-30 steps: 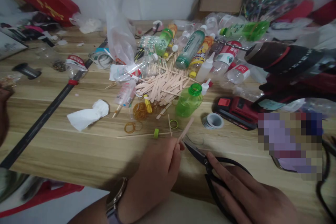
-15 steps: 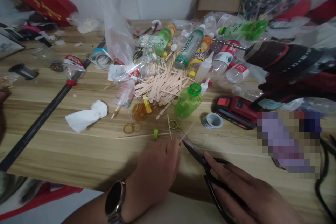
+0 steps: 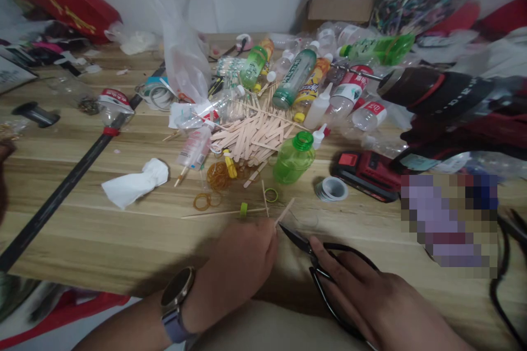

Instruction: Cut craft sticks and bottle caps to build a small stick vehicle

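Observation:
My left hand (image 3: 242,258), with a watch on its wrist, is closed on a flat wooden stick (image 3: 285,210) whose free end points up and to the right. My right hand (image 3: 366,290) grips black-handled scissors (image 3: 298,240). Their blade tips lie close against the stick beside my left fingertips; whether they touch it I cannot tell. Just beyond, a thin skewer (image 3: 218,213) lies on the table with a small green ring piece (image 3: 244,209) around it. A short stick (image 3: 264,197) and a green ring (image 3: 271,194) are near my fingers.
A pile of wooden sticks (image 3: 255,134) spreads behind a cut green bottle (image 3: 293,162). At right, a power drill (image 3: 428,98) points left, near a solder-like spool (image 3: 331,190). Rubber bands (image 3: 218,175), crumpled tissue (image 3: 138,181) and a long dark bar (image 3: 61,194) lie leftward. Another person's hand shows at the left edge.
My right hand and the scissors have moved slightly left, bringing the blades closer to my left fingers. The held stick has shifted left and turned its flat side more into view.

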{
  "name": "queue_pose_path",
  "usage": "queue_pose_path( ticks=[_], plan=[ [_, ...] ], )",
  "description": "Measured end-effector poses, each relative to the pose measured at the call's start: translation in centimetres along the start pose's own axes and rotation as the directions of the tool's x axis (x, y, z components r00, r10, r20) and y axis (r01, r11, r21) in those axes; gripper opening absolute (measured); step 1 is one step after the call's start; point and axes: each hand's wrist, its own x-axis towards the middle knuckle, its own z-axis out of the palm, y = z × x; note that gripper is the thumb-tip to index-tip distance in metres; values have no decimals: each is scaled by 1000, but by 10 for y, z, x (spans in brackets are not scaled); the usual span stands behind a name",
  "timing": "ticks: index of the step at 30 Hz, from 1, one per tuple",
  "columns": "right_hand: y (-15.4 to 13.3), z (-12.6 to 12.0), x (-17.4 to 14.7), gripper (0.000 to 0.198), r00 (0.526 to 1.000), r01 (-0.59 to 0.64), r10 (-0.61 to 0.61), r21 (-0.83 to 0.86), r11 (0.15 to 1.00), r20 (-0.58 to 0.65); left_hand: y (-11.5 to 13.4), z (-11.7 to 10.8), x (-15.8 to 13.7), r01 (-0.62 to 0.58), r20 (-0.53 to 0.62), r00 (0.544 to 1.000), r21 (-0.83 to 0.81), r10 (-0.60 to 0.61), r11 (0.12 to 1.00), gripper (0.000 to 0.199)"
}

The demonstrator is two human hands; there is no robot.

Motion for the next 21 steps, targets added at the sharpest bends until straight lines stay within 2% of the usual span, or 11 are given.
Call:
queue_pose_path(
  ticks=[3,5,8,9,10,11,12,15,17,19,21],
  plan=[
    [-10,-8,10,40,984,-169,138,340,925,115,3,4,0,-6,1,1000,141,6,990,25],
    [-18,-11,14,38,913,-406,270,608,682,306,3,7,1,-56,6,998,215,56,975,32],
    [-26,-10,14,50,748,-642,356,746,175,560,1,9,2,-104,61,994,289,91,952,38],
    [-27,-8,14,52,714,-665,353,744,70,605,0,8,2,-110,77,993,300,90,948,38],
    [-27,-7,14,53,699,-672,352,740,26,622,-1,7,2,-112,92,992,298,88,948,38],
    [-27,-6,13,51,701,-676,345,736,43,624,-1,6,2,-104,99,992,289,79,952,36],
    [-27,-4,13,47,727,-664,342,738,124,596,-2,4,1,-91,100,993,269,66,959,34],
    [-23,0,11,34,890,-454,287,646,613,354,-6,-2,0,-62,54,997,159,54,985,28],
    [-19,2,7,39,963,-252,180,438,863,200,-9,-6,0,-82,8,997,84,82,993,33],
    [-13,3,3,47,982,-153,118,256,954,148,-10,-8,1,-110,-4,994,49,110,993,38],
    [-11,3,2,50,983,-149,124,190,970,137,-8,-7,1,-100,-4,995,96,101,990,37]
  ],
)
